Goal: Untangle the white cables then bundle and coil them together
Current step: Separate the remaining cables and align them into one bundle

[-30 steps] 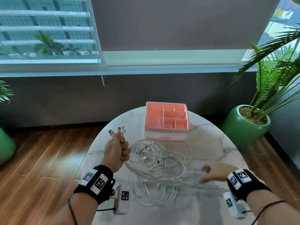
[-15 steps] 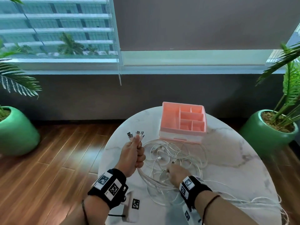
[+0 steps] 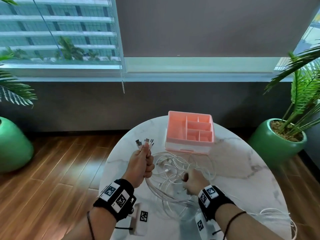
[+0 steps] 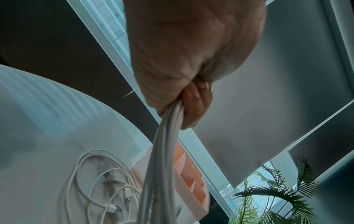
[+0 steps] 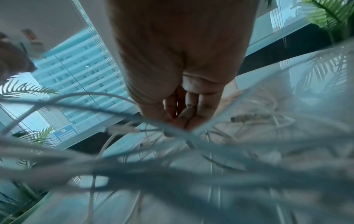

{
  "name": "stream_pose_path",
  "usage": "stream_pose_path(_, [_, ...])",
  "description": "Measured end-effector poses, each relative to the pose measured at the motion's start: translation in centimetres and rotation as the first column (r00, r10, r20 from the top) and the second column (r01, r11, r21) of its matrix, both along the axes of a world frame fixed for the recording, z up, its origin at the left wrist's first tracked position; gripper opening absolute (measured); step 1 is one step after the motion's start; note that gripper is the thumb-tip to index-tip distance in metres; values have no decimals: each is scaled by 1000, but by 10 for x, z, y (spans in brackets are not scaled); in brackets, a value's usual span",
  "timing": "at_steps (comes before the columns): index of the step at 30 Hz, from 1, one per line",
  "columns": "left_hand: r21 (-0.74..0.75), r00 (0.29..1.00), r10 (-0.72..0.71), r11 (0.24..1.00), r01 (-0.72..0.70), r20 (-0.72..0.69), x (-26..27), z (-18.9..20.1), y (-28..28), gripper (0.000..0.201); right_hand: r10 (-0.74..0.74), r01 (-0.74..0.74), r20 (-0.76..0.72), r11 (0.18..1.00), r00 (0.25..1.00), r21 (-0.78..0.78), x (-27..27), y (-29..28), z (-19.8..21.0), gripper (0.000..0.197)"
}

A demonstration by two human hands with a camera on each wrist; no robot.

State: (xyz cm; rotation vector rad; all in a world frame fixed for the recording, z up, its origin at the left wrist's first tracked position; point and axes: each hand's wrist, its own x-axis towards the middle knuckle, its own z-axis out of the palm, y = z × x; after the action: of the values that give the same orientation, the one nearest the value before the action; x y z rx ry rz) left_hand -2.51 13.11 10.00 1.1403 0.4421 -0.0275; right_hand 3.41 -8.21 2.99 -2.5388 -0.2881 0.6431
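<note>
Several white cables [image 3: 173, 164] lie in a loose tangle on the round marble table [image 3: 242, 161]. My left hand [image 3: 143, 161] is raised over the table's left side and grips a bunch of cable ends, with the plugs [image 3: 145, 142] sticking up out of the fist. In the left wrist view the gripped strands [image 4: 162, 151] hang down from the left hand [image 4: 191, 106] together. My right hand [image 3: 190, 181] sits in the tangle just right of the left hand. Its curled fingers [image 5: 191, 112] close on cable strands [image 5: 122, 129]. Some cable trails over the table's right edge [image 3: 277, 213].
A pink compartment organiser [image 3: 173, 129] stands at the back of the table, just beyond the cables. Green plant pots stand on the wooden floor at right [image 3: 270, 141] and left [image 3: 12, 144]. A dark wall under the window lies behind the table.
My right hand has come back from the far right of the table into the tangle beside the left hand. The left hand still holds the plug ends up.
</note>
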Motion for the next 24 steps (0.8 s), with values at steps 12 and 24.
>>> stream_pose_path(12, [47, 996, -52, 998, 49, 74, 15, 15, -18, 45, 121, -151, 282, 985, 952, 88, 30, -13, 86, 10])
stream_pose_path(24, [48, 990, 4, 999, -11, 141, 20, 24, -20, 43, -308, -167, 614, 788, 727, 593, 57, -5, 205, 14])
